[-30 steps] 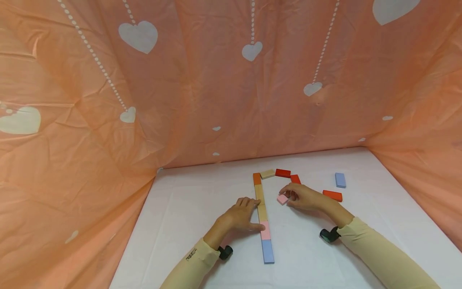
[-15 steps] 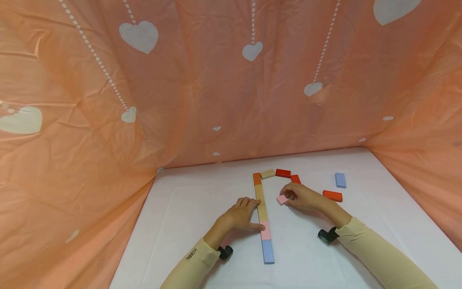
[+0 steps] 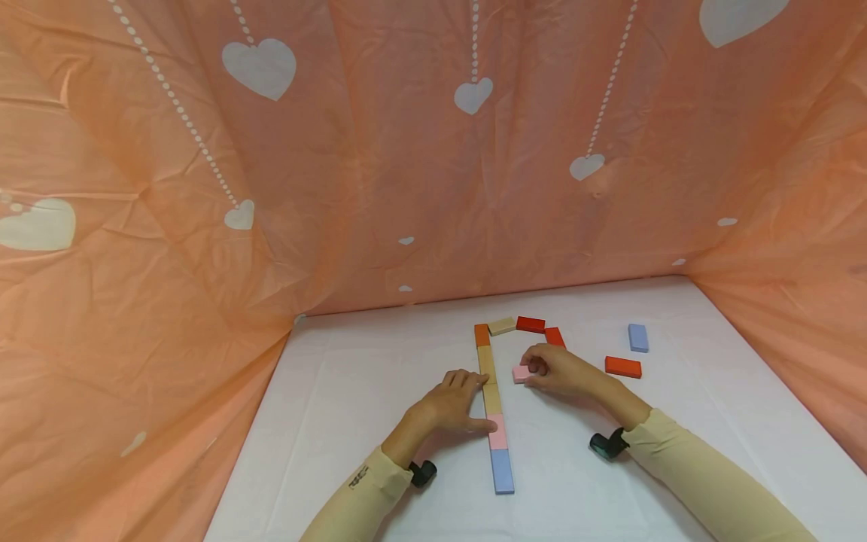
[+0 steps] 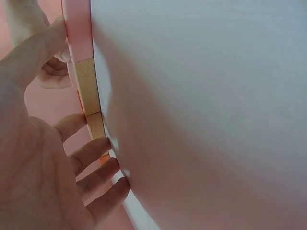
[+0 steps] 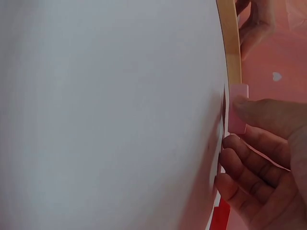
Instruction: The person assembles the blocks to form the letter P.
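Note:
A straight row of wooden blocks runs toward the front of the table: an orange block (image 3: pixel 482 335), two tan blocks (image 3: pixel 492 399), a pink block (image 3: pixel 497 433) and a blue block (image 3: pixel 502 472). My left hand (image 3: pixel 447 404) rests along its left side, fingers extended. Its thumb touches the pink block and its index finger reaches the tan ones. My right hand (image 3: pixel 561 373) pinches another pink block (image 3: pixel 520 374) between thumb and fingers, just right of the row. In the right wrist view the thumb presses the face of that held pink block (image 5: pixel 238 115).
From the row's far end a curve of blocks bends right: a tan block (image 3: pixel 502 326), a dark red block (image 3: pixel 531 324) and a red block (image 3: pixel 555 336). A loose red block (image 3: pixel 623 367) and a loose blue block (image 3: pixel 638 338) lie farther right on the white table (image 3: pixel 352 361).
My right hand has moved slightly left with the pink block, closer to the row, and the block has turned a little. My left hand has stayed in place.

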A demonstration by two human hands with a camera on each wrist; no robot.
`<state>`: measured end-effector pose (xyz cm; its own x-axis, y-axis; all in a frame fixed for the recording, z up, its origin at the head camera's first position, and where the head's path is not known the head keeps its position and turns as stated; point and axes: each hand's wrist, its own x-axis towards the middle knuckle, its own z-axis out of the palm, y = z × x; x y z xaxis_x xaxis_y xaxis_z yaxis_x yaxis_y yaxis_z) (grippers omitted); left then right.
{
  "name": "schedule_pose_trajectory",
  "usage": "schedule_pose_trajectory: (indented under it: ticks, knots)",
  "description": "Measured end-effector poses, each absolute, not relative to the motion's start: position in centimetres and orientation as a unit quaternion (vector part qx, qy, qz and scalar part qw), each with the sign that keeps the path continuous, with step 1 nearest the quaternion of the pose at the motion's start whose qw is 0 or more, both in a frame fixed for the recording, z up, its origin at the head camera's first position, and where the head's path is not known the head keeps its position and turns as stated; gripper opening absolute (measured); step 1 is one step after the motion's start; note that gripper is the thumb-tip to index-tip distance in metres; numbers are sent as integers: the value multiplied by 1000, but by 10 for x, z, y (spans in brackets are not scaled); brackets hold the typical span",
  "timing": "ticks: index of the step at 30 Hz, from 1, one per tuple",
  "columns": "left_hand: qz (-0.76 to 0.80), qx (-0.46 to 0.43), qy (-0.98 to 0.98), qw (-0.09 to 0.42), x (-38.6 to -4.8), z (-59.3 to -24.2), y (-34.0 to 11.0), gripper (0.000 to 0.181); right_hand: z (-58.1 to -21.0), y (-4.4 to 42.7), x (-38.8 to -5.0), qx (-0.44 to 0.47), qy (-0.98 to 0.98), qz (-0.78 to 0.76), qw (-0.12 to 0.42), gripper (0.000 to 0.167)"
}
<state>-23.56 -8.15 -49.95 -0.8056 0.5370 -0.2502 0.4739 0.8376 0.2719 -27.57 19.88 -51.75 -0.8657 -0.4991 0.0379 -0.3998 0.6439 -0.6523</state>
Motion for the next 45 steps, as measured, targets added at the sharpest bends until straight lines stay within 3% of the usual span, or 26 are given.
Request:
schedule_pose_trajectory:
  ticks: [45]
  knots:
    - [91,268,946,156,-237,-498,-81,105,-516,165,-276,-263,908,-321,60,27]
